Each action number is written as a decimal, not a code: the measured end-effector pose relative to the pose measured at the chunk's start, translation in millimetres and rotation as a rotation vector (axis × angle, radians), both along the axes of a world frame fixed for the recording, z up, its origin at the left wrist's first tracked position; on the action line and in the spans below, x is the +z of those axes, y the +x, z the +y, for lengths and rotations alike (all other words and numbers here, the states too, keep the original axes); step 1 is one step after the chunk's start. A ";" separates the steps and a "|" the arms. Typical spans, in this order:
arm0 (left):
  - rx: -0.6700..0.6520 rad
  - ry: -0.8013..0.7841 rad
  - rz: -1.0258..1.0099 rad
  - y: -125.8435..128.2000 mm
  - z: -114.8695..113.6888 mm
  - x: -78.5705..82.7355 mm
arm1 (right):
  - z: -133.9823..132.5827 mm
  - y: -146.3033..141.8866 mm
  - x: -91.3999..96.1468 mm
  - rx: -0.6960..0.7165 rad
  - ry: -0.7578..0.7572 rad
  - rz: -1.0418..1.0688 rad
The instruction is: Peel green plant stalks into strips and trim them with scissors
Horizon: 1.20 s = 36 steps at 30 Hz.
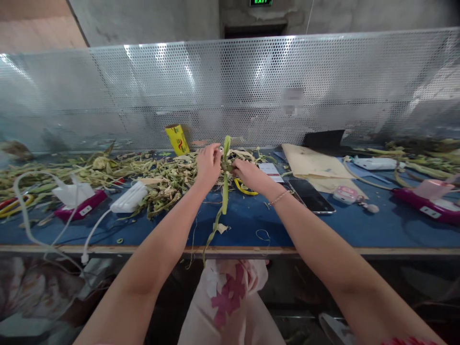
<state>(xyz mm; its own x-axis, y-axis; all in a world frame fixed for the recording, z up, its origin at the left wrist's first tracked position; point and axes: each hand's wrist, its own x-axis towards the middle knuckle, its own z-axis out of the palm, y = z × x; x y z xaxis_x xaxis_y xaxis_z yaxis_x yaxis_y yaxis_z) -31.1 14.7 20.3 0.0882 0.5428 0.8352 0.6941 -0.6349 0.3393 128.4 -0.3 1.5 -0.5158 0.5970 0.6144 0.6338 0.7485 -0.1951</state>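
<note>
A long green leaf strip [225, 194] stands upright between my hands, its top bent over in a loop and its middle gathered in a knot-like crossing. My left hand [209, 164] is closed at the left side of this crossing, the fingertips partly hidden. On the other side, my right hand [247, 173] pinches the strip at the crossing. Below it, a thin twisted stem [212, 232] with a pale scrap hangs over the table edge. Yellow handles [246, 188], apparently of scissors, lie under my right hand. A heap of dried leaf strips [168, 184] spreads to the left.
A perforated metal screen [230, 91] closes off the table's back. A yellow tube [177, 139] stands before it. On the right lie a phone [312, 195], brown paper [316, 163] and a pink case [345, 194]. Purple power strips [81, 205] and white cables are at both sides.
</note>
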 end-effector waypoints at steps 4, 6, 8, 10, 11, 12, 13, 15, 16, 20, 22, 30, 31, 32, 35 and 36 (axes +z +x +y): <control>0.052 0.156 -0.057 1.7 -10.5 -1.4 | -0.2 -2.7 1.0 -0.062 -0.016 0.215; -0.016 0.156 0.068 3.3 -15.2 -1.2 | -1.3 -2.2 2.8 -0.112 0.032 0.252; -0.083 0.135 0.192 4.5 -15.9 -1.2 | -2.7 -1.5 4.6 -0.138 0.069 0.258; -0.111 0.119 0.248 4.7 -12.8 -1.4 | -3.8 -1.1 5.8 -0.134 0.076 0.245; -0.127 0.116 0.257 4.4 -10.4 -1.5 | -4.1 -1.0 6.3 -0.123 0.070 0.232; -0.148 0.113 0.254 3.8 -8.0 -1.4 | -4.1 -1.0 6.6 -0.110 0.063 0.218; -0.176 0.110 0.246 3.0 -5.6 -1.3 | -3.9 -0.9 6.8 -0.095 0.054 0.200; -0.248 0.090 0.229 1.3 -2.0 -0.6 | -3.2 -0.1 7.1 -0.057 0.039 0.161; -0.277 0.071 0.218 0.6 -1.0 -0.2 | -2.8 0.8 7.2 -0.036 0.034 0.144; -0.336 -0.034 0.190 -1.4 -0.7 2.2 | -3.1 5.7 9.1 0.041 0.006 0.107; -0.352 -0.073 0.176 -1.8 -1.8 3.2 | -4.3 8.0 10.9 0.051 -0.014 0.101; -0.384 -0.164 0.134 -0.3 -0.8 2.3 | -7.0 12.6 14.6 0.001 -0.046 0.069; -0.393 -0.173 0.126 0.0 -0.6 1.8 | -7.2 13.0 14.8 -0.009 -0.048 0.061; -0.401 -0.182 0.118 0.3 -0.6 1.5 | -7.6 13.3 15.2 -0.019 -0.054 0.051; -0.412 -0.206 0.094 0.9 -1.8 1.2 | -8.8 14.3 16.8 -0.045 -0.066 0.025; -0.413 -0.214 0.085 1.0 -2.5 1.4 | -9.0 14.8 17.3 -0.050 -0.065 0.019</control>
<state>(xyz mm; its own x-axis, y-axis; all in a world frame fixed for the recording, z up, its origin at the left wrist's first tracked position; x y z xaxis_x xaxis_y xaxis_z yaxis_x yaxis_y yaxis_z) -30.1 12.3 21.7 0.3962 0.6067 0.6891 0.4289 -0.7859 0.4453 143.1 -9.3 18.8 -0.4731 0.6605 0.5831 0.6660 0.7013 -0.2541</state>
